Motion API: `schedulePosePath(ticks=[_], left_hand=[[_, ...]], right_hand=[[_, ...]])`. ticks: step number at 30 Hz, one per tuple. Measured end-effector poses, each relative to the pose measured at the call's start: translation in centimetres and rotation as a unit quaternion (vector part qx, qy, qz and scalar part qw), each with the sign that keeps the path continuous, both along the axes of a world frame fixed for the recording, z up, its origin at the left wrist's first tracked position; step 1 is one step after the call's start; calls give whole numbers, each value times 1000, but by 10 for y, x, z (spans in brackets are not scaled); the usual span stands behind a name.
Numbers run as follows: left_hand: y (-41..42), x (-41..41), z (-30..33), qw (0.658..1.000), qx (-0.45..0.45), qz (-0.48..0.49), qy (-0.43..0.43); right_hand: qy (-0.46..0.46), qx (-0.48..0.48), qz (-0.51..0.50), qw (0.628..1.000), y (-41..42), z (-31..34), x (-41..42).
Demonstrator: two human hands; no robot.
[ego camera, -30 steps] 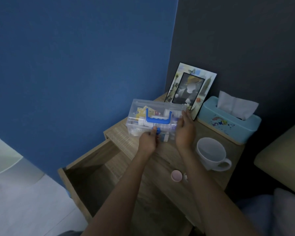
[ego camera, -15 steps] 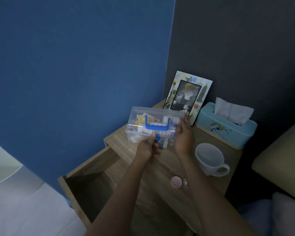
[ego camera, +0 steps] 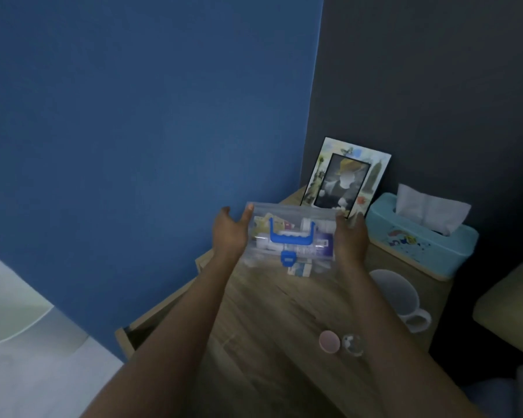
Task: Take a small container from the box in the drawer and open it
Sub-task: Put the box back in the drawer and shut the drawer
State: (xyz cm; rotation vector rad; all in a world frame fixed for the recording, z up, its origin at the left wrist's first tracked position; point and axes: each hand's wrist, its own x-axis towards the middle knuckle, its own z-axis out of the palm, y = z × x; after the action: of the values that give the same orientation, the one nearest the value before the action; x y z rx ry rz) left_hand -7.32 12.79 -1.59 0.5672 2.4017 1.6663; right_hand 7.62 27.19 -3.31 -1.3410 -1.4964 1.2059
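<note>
A clear plastic box (ego camera: 290,233) with a blue handle and blue latch is held above the wooden nightstand (ego camera: 272,300), its lid closed. My left hand (ego camera: 228,236) grips its left end and my right hand (ego camera: 349,241) grips its right end. Tubes and packets show through the plastic. A small clear container (ego camera: 353,344) sits on the nightstand top near the front, with its pink lid (ego camera: 329,341) lying beside it on the left. The open drawer (ego camera: 151,321) sticks out at the lower left, mostly hidden behind my left forearm.
A picture frame (ego camera: 346,176) leans on the dark wall at the back. To the right stand a teal tissue box (ego camera: 420,236) and a white mug (ego camera: 399,297). A blue wall rises on the left; a cushion edge (ego camera: 511,309) lies at far right.
My left hand moved from the blue latch at the front to the box's left end. The box is now lifted between both hands. The view shifted closer.
</note>
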Motion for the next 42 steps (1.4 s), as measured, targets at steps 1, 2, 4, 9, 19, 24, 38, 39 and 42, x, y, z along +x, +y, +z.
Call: schedulePosePath(ticks=[1,2,4,9,19,24,38,39,42], left_hand=[[5,-4,-2,998,11,-24,-52],[8,-7,-4,994,13,-50,-98],[12,-11,-9,982,-3,-103,-158],[-3,-11,-4,979,-19,-125,-158],[-95,-19,27,985,-21,-93,-144],[-151,-23,37,983,-34,-82,-162],[-215,-20,-26,968,-88,-179,-151],[-213,-19,-31,967,-95,-187,-145],[-208,-19,-47,965,-109,-202,-128]], right_hand=[[-2,-54,10,998,7,0,-2],[2,-117,20,993,10,2,-3],[26,-208,52,976,13,4,-2],[54,-207,51,975,-9,3,3],[115,-215,32,969,-123,30,7],[124,-226,5,966,-196,30,11],[190,-230,-69,952,-327,-27,35],[186,-231,-72,952,-328,-32,37],[178,-241,-79,951,-330,-48,38]])
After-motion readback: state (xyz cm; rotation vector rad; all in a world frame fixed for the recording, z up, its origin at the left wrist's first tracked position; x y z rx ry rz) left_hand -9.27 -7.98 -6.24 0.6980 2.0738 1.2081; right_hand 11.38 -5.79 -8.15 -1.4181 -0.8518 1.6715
